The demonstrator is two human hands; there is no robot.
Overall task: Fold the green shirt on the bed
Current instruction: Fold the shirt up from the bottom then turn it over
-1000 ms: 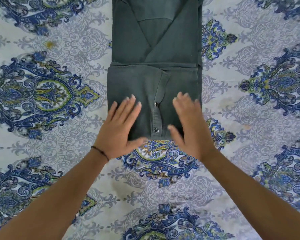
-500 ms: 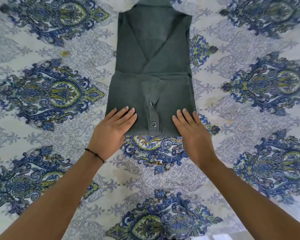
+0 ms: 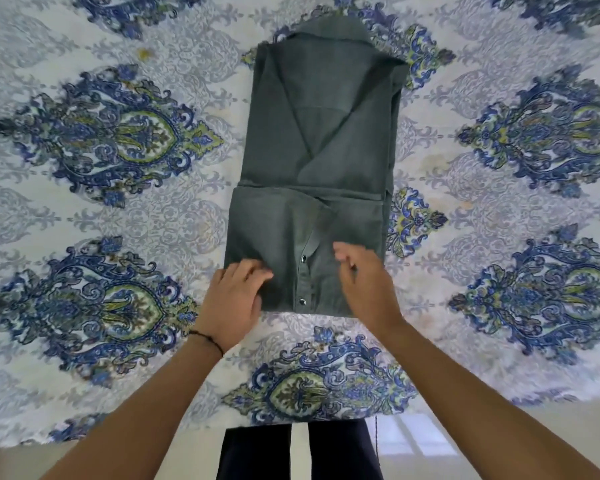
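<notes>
Looking down from the head camera, the dark green button-up fabric shirt (image 3: 319, 140) is lying lengthwise on the white bedsheet printed with blue and green paisley medallions (image 3: 118, 209). Its collar is pointing away from the person. Its sides are sitting turned in to make a narrow panel, and the lower part is lying doubled up over the middle.

The left hand (image 3: 234, 301), which is wearing a thin black cord bracelet (image 3: 207, 338), is resting on the near left corner. Its fingers (image 3: 253, 271) are curling into the cloth with the thumb at the edge, so it is gripping the fabric. The right hand (image 3: 366, 285) is sitting on the near right portion, just right of the strip of metal snaps (image 3: 304, 258). Its fingers (image 3: 343, 254) are bending down onto the cloth too and seem to be nipping it, though that is showing less plainly.

The step in hand is probably a further fold of the near end toward the collar. Doing it well is calling for both hands taking every layer at matching points, lifting level and keeping the side edges lining up. The near hem is lying under both palms, with the rest of the shirt stretching away beyond the fingertips.
</notes>
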